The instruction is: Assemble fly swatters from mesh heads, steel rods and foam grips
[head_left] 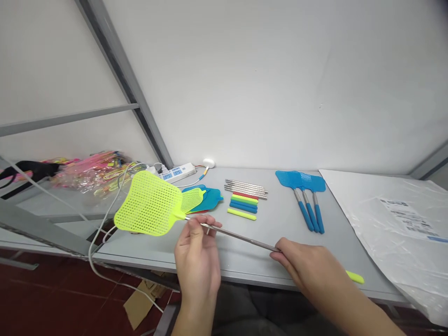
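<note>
A yellow-green fly swatter [149, 205] with a perforated head and a thin metal rod is held above the table's front. My left hand [199, 254] is closed around the rod just below the head, thumb on top. The rod's other end is pinched by my right hand [308, 266], whose fingers partly hide it. Beyond the right wrist a yellow grip sleeve [355, 277] shows in part. Behind the hands lie several metal rods [245, 188] and coloured grip sleeves [244, 206]. More swatter heads [212, 199], blue and yellow, are stacked left of them.
Three blue fly swatters [308, 210] lie at the right of the grey table [269, 224]. A white plastic bag [388, 224] covers the far right. At the left are a power strip [178, 172], a white cable [91, 254], a metal frame post [122, 70] and bagged colourful items [93, 170].
</note>
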`<state>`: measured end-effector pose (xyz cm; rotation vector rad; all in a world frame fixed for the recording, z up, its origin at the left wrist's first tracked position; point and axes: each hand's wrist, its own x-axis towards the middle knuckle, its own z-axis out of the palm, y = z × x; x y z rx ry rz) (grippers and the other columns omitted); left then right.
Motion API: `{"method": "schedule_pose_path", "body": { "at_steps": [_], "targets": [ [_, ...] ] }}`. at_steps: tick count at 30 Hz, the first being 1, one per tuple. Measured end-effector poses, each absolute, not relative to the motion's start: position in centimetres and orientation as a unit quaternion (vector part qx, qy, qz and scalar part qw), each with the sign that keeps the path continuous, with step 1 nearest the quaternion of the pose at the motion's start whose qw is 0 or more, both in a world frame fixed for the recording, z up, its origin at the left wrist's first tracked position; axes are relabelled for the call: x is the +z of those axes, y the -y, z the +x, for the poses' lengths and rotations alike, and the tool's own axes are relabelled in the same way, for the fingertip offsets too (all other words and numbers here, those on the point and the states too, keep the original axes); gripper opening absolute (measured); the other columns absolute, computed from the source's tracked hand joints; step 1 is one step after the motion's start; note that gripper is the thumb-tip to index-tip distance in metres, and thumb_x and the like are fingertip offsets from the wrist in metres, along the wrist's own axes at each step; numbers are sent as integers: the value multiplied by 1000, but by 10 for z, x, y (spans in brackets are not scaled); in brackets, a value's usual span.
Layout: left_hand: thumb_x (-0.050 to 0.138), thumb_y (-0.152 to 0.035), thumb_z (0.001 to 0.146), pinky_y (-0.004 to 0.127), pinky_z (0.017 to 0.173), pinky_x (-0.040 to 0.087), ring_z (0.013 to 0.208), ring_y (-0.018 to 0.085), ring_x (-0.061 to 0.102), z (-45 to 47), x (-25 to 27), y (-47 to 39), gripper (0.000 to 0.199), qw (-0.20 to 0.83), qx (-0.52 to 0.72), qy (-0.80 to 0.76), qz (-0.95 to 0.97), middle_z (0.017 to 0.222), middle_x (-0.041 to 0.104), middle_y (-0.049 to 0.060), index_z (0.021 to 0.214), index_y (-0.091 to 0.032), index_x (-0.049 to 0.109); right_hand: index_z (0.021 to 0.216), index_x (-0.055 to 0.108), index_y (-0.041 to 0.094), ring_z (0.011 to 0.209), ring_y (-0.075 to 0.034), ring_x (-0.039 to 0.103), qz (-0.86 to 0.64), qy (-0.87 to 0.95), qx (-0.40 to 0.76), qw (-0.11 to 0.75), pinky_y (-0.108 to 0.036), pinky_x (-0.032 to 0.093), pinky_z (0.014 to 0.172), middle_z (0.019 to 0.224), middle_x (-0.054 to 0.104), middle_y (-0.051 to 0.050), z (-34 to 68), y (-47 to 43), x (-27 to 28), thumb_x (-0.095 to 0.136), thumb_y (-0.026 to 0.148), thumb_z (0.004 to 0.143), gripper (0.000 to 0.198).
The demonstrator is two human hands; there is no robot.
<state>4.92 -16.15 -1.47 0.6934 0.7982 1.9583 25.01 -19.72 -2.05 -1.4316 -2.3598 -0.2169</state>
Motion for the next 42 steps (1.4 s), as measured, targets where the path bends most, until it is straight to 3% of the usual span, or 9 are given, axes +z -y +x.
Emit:
{"method": "schedule_pose_path", "body": {
  "at_steps": [8,12,15,18,22,28,36,42],
  "targets": [
    [63,-27,88,27,66,50,68,10,56,21,1,135,13,440,829,-315,143,81,60,-1,81,-17,64,73,39,25,40,-14,54,-518,833,-105,162,-30,20,44,52,55,8,282,208,-22,29,42,101,34],
    [60,-35,90,28,69,50,71,11,57,36,2,134,19,458,818,-314,149,83,62,0,83,-18,65,75,42,26,43,-15,57,-539,821,-100,162,-30,22,44,54,58,7,290,210,-21,31,42,101,33],
    [62,-38,88,27,72,49,82,13,60,67,-8,149,20,516,769,-317,203,92,65,3,93,-19,67,75,44,25,44,-15,58,-547,814,-92,171,-30,23,45,55,59,7,287,207,-19,30,40,102,33],
    [55,-43,92,30,77,50,89,18,61,96,-20,168,30,606,670,-307,301,88,65,7,88,-16,67,75,44,25,44,-15,58,-534,820,-99,180,-30,22,44,55,59,6,279,201,-18,27,41,102,36],
    [57,-41,91,30,82,48,81,15,60,104,-21,172,28,575,692,-304,313,80,62,4,80,-16,64,74,44,24,41,-15,55,-524,823,-120,187,-30,19,44,53,58,6,269,196,-19,22,41,103,40],
    [64,-38,86,29,69,51,69,13,56,63,2,140,25,538,761,-264,248,73,56,0,76,-16,60,74,42,24,39,-14,51,-528,808,-174,195,-30,20,45,51,53,7,290,206,-25,28,42,102,36],
    [44,-27,98,27,59,50,58,11,53,20,19,97,29,533,788,-229,205,65,51,-3,73,-16,54,80,48,23,43,-14,53,-540,794,-223,171,-29,26,48,54,53,6,347,236,-36,37,41,100,29],
    [37,-28,100,28,62,51,55,9,53,19,28,92,35,534,800,-201,184,62,53,-4,72,-17,53,79,51,21,52,-14,54,-588,762,-202,179,-27,30,52,61,55,4,384,247,-36,44,42,98,29]
  ]
}}
